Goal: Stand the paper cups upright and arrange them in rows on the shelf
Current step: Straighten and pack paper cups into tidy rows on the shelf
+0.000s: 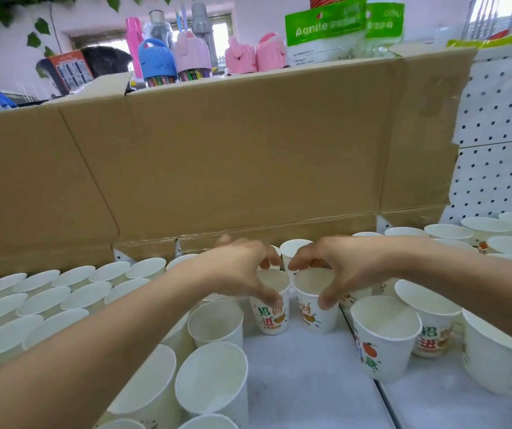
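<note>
Two white paper cups with orange and green print stand upright side by side in the middle of the white shelf [304, 376]. My left hand [236, 267] grips the rim of the left cup [271, 314] from above. My right hand [338, 261] grips the rim of the right cup [318, 314] the same way. Rows of upright cups [47, 298] fill the shelf on the left. More upright cups [384, 335] stand loosely on the right, some printed. One more cup [293, 247] stands just behind my fingers.
A tall flattened cardboard sheet [233, 156] forms the wall behind the shelf. A white pegboard panel [502, 140] stands at the right. Above the cardboard sit pink and blue bottles [186, 54] and green packets [326, 29]. A seam [381, 394] divides two shelf boards.
</note>
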The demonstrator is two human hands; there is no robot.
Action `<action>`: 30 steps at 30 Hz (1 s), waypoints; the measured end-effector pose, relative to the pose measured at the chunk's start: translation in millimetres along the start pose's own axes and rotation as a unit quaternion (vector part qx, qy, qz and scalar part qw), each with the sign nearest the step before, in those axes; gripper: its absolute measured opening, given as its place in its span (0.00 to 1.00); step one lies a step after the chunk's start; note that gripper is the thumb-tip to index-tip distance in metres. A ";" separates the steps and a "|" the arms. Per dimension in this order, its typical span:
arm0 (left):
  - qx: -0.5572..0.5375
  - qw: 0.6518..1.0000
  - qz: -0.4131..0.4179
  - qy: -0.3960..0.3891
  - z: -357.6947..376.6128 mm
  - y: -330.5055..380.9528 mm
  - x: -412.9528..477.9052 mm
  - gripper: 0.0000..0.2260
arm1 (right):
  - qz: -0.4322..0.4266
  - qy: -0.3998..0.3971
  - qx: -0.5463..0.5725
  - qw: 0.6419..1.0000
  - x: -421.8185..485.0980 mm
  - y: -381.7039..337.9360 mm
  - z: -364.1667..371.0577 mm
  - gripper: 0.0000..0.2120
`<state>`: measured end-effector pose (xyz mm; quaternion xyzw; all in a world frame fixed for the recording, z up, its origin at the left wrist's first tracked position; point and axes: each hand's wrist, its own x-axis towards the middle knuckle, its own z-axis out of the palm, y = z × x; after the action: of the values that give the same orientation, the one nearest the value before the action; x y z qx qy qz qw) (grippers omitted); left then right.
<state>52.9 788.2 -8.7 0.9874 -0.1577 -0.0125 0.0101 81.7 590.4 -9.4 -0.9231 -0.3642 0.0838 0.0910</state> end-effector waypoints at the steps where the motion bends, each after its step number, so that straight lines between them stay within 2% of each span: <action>1: -0.012 1.000 -0.010 0.003 1.0 -4.1 1.3 0.30 | -0.002 0.004 0.001 1.000 -0.1 -0.4 -0.1 0.32; 6: -0.133 0.990 -0.048 0.011 -4.1 -22.9 -2.0 0.30 | 0.047 0.023 -0.011 0.999 -4.5 3.7 -2.0 0.34; 11: -0.080 0.992 -0.095 -0.005 2.5 -19.1 5.3 0.35 | 0.095 0.059 -0.084 0.990 3.1 1.5 3.9 0.34; 13: -0.067 0.993 -0.102 0.000 4.9 -15.0 9.0 0.33 | 0.093 0.066 -0.108 0.988 8.5 1.1 8.5 0.35; 16: -0.043 0.994 -0.099 0.010 6.1 -10.8 12.3 0.30 | 0.088 0.069 -0.074 0.991 14.7 5.2 10.4 0.35; 22: -0.029 0.993 -0.110 0.027 5.9 -12.2 10.2 0.31 | 0.085 0.077 -0.025 0.993 19.2 8.5 13.9 0.32; 27: -0.056 0.986 -0.058 0.146 -7.1 -2.9 -18.1 0.23 | 0.046 0.097 -0.014 0.994 0.0 8.1 6.7 0.26; 30: 0.002 0.992 0.011 0.128 -12.8 9.8 -32.5 0.23 | 0.034 0.088 -0.009 0.996 -17.4 16.1 -4.2 0.19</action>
<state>19.3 789.2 5.1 0.9791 -0.1656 0.1146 0.0282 80.7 566.4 -7.4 -0.9394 -0.3243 0.0018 0.1113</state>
